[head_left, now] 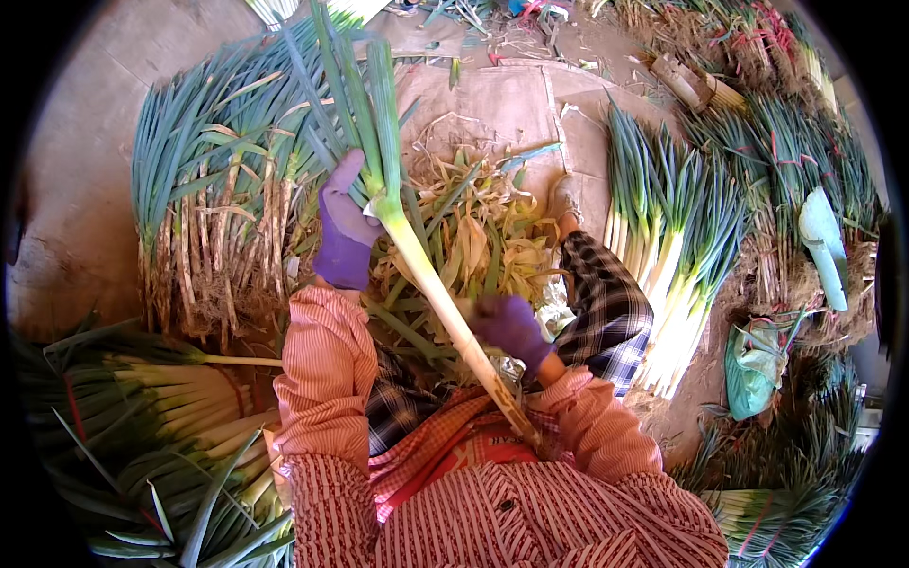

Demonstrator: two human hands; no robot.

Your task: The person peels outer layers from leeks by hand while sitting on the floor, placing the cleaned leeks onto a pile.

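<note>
Beyond my left hand [343, 237], a wide heap of unpeeled green onions [213, 199] lies on the ground, its muddy roots pointing toward me. Off to the far side of my right hand [511, 327], a row of peeled green onions [668, 275] shows clean white stalks, and past that row more tied bundles [795, 142] are stacked. Below my left elbow, another pile of trimmed onions [161, 426] fans out. Between my hands and just beyond them sits a mound of stripped yellow-green leaves [483, 232] on a sheet of brown sacking [502, 104]. My leg in checked trousers [606, 303] stretches out beside my right hand.

Across my lap I hold one long green onion [431, 284], slanting from its green top near my left hand down to its dirty root end by my chest. My left hand, in a purple glove, is closed around the stalk just where the leaves fork. My right hand, also gloved in purple, is curled onto the white shaft lower down, fingers wrapped against it.
</note>
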